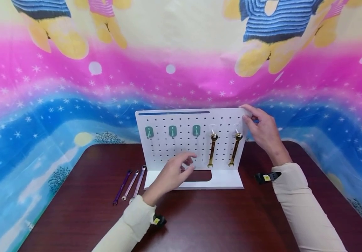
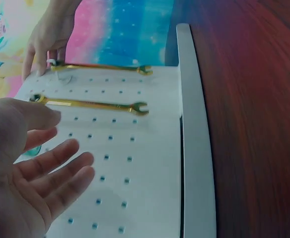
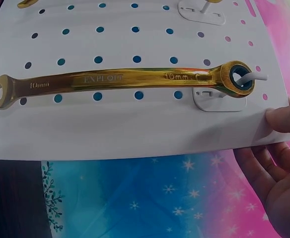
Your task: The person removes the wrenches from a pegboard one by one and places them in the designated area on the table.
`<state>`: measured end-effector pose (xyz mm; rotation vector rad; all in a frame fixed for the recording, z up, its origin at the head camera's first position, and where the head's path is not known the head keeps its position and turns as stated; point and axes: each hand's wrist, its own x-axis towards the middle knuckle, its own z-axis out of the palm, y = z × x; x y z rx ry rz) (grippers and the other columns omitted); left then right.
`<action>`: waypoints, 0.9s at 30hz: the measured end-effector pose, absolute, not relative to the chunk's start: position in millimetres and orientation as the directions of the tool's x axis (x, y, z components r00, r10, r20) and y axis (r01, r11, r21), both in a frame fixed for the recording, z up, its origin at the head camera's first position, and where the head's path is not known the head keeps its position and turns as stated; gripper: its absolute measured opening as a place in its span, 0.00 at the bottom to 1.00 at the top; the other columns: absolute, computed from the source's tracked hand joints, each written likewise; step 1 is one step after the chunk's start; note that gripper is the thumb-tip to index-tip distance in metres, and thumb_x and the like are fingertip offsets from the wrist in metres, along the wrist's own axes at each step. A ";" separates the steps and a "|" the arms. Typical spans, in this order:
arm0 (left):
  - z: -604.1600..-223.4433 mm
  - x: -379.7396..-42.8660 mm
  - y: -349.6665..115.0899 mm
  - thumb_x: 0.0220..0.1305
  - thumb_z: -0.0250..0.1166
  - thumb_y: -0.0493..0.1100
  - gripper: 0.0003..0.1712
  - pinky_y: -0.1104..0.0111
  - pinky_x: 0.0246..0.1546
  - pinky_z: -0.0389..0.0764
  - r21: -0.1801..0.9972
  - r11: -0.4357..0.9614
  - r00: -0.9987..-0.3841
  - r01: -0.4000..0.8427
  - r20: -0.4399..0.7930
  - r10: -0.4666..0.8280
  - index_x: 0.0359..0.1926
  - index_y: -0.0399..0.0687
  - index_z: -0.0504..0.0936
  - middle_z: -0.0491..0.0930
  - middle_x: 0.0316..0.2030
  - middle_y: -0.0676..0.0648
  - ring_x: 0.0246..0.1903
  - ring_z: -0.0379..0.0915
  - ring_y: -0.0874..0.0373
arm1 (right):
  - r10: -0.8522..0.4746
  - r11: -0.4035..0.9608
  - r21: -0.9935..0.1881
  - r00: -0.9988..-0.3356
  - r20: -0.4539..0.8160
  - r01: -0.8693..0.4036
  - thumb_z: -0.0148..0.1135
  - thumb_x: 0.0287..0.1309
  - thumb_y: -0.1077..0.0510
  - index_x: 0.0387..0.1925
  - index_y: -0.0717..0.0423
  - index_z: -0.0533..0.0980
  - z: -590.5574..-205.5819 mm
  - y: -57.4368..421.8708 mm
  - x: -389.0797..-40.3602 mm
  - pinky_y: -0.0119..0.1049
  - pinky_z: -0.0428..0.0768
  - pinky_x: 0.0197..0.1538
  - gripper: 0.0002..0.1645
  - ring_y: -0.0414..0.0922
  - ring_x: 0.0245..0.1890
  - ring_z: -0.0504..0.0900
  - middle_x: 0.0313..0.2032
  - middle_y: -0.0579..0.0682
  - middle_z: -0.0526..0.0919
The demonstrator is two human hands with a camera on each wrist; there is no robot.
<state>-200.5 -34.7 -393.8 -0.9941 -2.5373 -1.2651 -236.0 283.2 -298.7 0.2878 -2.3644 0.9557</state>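
A white pegboard (image 1: 182,120) stands upright on its base at the table's far side. At its top right corner my right hand (image 1: 264,131) pinches the edge, thumb in front and fingers behind. Two gold combination wrenches hang by their ring ends from white hooks: one wrench (image 1: 212,150) nearer the middle, the other wrench (image 3: 135,78), marked 10mm, close to the right edge. My left hand (image 1: 174,171) hovers before the board's lower middle, fingers loosely bent and holding nothing. Above it, three green-backed hooks (image 1: 172,131) bear nothing.
Left of the board, a purple wrench (image 1: 122,187), a silver wrench (image 1: 130,185) and a pale wrench (image 1: 139,182) lie side by side on the dark wooden table (image 1: 83,210). A colourful printed cloth (image 1: 181,84) hangs behind.
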 end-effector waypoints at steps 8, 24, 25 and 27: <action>-393.1 -208.9 -4.7 0.71 0.66 0.38 0.22 0.52 0.47 0.85 0.706 0.352 -0.764 0.615 0.422 0.488 0.63 0.40 0.77 0.81 0.51 0.40 0.50 0.79 0.48 | 0.019 0.722 -0.574 -0.817 0.576 -0.388 0.59 0.75 0.57 0.69 0.48 0.75 -296.9 283.2 -235.4 0.34 0.75 0.39 0.24 0.54 0.47 0.79 0.54 0.58 0.79; -395.5 -210.6 30.2 0.72 0.65 0.37 0.28 0.54 0.56 0.81 0.847 0.234 -0.829 0.478 0.346 0.439 0.70 0.47 0.70 0.78 0.56 0.43 0.56 0.77 0.49 | 0.019 0.716 -0.579 -0.818 0.575 -0.390 0.59 0.75 0.57 0.69 0.49 0.75 -297.6 281.3 -233.7 0.46 0.79 0.46 0.24 0.55 0.48 0.79 0.53 0.60 0.79; -395.8 -211.2 31.7 0.72 0.65 0.37 0.28 0.54 0.56 0.81 0.850 0.232 -0.831 0.473 0.343 0.438 0.70 0.47 0.70 0.78 0.56 0.43 0.56 0.77 0.50 | 0.020 0.716 -0.581 -0.820 0.573 -0.388 0.59 0.75 0.57 0.69 0.48 0.75 -297.8 281.4 -233.5 0.46 0.79 0.46 0.24 0.55 0.48 0.79 0.53 0.59 0.79; -397.2 -213.5 34.6 0.72 0.65 0.37 0.28 0.58 0.55 0.81 0.853 0.231 -0.834 0.469 0.341 0.434 0.70 0.47 0.70 0.78 0.56 0.44 0.56 0.78 0.51 | 0.024 0.715 -0.584 -0.821 0.570 -0.385 0.59 0.75 0.56 0.69 0.48 0.75 -297.7 281.5 -233.1 0.44 0.79 0.45 0.24 0.54 0.48 0.79 0.53 0.59 0.79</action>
